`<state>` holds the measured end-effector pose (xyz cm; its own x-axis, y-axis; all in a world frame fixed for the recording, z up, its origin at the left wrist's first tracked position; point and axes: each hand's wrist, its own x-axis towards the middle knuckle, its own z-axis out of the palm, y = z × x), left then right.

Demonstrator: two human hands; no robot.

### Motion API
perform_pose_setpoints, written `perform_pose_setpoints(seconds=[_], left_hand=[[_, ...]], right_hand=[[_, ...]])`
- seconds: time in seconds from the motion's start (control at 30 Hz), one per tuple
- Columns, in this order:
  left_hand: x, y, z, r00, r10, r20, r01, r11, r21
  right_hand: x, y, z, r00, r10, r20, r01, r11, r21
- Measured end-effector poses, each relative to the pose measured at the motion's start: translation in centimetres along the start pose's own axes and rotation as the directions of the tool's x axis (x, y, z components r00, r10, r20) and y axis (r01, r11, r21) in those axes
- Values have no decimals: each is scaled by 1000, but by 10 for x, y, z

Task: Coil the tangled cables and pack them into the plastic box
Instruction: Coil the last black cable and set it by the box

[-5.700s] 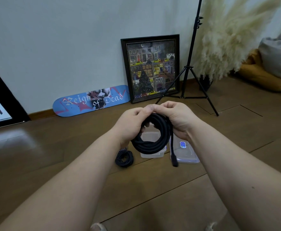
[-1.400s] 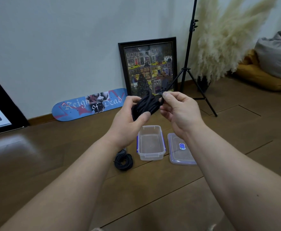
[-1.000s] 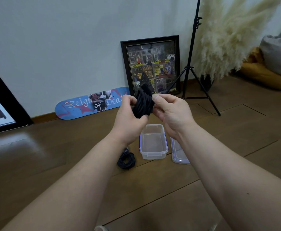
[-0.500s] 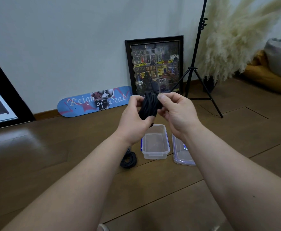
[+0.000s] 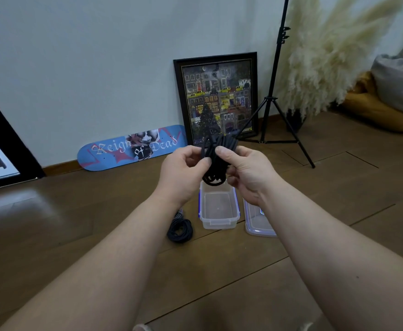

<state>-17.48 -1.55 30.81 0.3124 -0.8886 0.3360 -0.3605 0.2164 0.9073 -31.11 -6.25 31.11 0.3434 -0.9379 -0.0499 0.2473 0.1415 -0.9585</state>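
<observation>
A coiled black cable is bunched upright between both hands, above the far end of the box. My left hand grips its left side and my right hand pinches its right side with thumb on top. Below them a clear plastic box with blue clips stands open and empty on the wooden floor. Its lid lies flat to the right, partly hidden by my right forearm. A second coiled black cable lies on the floor left of the box.
A blue skateboard deck and a framed picture lean on the wall behind. A black tripod stand and pampas grass stand at the right, with cushions beyond. A dark frame leans at the left.
The open loop held earlier has been squeezed into a tight bundle and raised. Over the last second both hands have turned and lowered it slightly over the box.
</observation>
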Motion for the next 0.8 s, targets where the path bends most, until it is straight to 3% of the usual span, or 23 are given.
perform_pose_setpoints(seconds=[0.13,0.27,0.33,0.57,0.8], left_hand=[[0,5,1,998,-43,-34,42,999,-26],[0,16,1,970,-245,8,232,909,-346],[0,19,-1,951,-304,54,300,865,-402],[6,14,-3,917,-398,16,368,832,-415],[4,11,-8,963,-239,-124,211,957,-200]], right_hand=[[1,-2,2,999,-39,10,39,999,10],[-2,-3,5,996,-81,25,83,995,-52],[-4,-3,8,994,-105,37,108,991,-83],[-4,1,14,987,-154,46,159,973,-168],[-3,3,16,989,-145,4,143,968,-208]])
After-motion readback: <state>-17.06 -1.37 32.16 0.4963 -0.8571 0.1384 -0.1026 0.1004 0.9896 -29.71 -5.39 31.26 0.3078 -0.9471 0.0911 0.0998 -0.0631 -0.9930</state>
